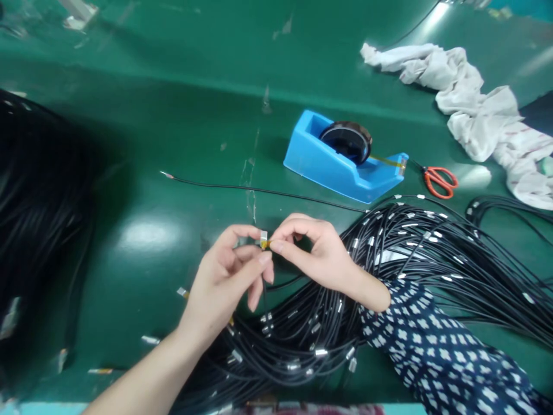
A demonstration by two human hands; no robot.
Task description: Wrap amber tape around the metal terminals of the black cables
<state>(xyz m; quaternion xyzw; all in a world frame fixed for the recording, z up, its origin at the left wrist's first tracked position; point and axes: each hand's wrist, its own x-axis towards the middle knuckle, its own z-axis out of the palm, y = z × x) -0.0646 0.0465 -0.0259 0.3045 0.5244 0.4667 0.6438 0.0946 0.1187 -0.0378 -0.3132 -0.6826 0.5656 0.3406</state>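
Note:
Between my two hands is the end of a black cable with a small silver metal connector [263, 235] and a bit of amber tape [264, 244] around it. My left hand [231, 265] pinches this cable end from the left, its other fingers loosely curled. From the right, my right hand [309, 248] has thumb and forefinger closed on the amber tape. Below and right of my hands lies a big bundle of black cables [415, 242] with many small silver-white tags. One single black cable [259, 190] stretches leftward beyond my hands.
A blue tape dispenser [332, 167] with an amber tape roll [348, 141] stands beyond my right hand. Orange-handled scissors [440, 181] lie beside it. White crumpled cloth [475, 98] is at the back right. A dark cable pile [38, 219] fills the left of the green table [173, 132].

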